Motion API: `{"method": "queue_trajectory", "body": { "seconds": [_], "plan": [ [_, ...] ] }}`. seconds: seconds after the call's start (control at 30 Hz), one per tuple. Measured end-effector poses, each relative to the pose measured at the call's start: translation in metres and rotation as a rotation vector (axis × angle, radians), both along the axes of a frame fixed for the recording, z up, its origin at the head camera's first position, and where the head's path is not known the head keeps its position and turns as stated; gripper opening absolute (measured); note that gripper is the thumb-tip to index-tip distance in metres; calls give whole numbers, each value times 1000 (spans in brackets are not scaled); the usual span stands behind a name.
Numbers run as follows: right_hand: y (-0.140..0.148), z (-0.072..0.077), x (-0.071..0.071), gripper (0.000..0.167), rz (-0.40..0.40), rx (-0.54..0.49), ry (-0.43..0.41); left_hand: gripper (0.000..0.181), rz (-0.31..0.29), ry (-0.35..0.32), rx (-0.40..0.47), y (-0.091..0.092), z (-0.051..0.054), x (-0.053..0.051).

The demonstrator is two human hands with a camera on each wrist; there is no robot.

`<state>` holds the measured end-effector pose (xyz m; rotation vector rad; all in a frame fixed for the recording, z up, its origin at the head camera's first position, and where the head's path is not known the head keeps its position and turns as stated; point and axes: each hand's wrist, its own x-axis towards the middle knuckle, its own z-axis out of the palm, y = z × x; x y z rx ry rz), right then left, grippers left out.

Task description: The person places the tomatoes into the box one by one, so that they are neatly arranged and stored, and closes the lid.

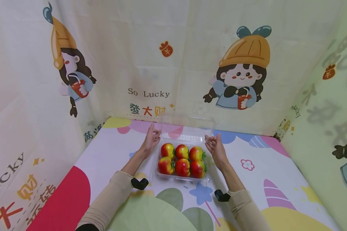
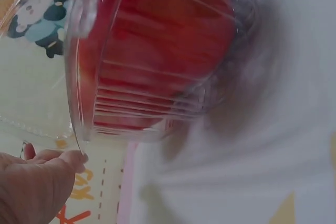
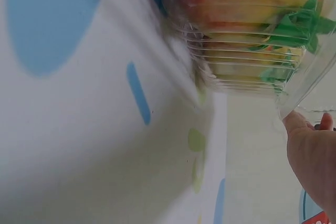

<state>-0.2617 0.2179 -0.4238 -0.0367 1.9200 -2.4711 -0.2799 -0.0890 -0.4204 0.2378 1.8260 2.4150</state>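
A clear plastic clamshell box point(image 1: 180, 178) sits on the table, holding several red-and-yellow fruits point(image 1: 182, 167) with green leafy tops. Its transparent lid point(image 1: 188, 126) is raised at the far side. My left hand point(image 1: 151, 141) is at the box's far left corner; in the left wrist view its fingertips pinch the plastic edge point(image 2: 76, 103). At the far right corner, my right hand point(image 1: 216, 149) has its fingers curled by the lid. The right wrist view shows that thumb point(image 3: 294, 121) against the rim, with the other fingers partly hidden.
The table point(image 1: 104, 179) has a colourful printed cover. Behind it and at both sides hang cream curtains point(image 1: 191, 73) with cartoon figures and lettering. A black band point(image 1: 139, 183) circles the left wrist, and another point(image 1: 222, 195) the right.
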Motion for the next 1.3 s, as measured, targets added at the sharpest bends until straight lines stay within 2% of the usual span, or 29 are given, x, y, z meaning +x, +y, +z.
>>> {"method": "queue_trajectory", "body": {
  "seconds": [0.3,0.57,0.73,0.83,0.97,1.1,1.3],
  "plan": [
    [-3,-1,2,49,-19,25,2,45,78,-42,-94,7,7,-1],
    [-4,-1,4,42,-36,2,17,41,92,-58,-128,7,8,2],
    [-2,-3,7,40,-43,-1,29,40,69,-54,-114,4,3,4],
    [0,-3,12,36,-47,7,21,51,25,-54,-121,0,0,8],
    [3,-3,21,39,-56,22,17,62,-20,-71,-140,-6,-3,14],
    [5,-1,30,40,-57,27,21,62,-32,-87,-158,-10,-6,21],
    [8,1,42,35,-39,52,8,61,-42,-78,-184,-17,-9,32]
  ]
}}
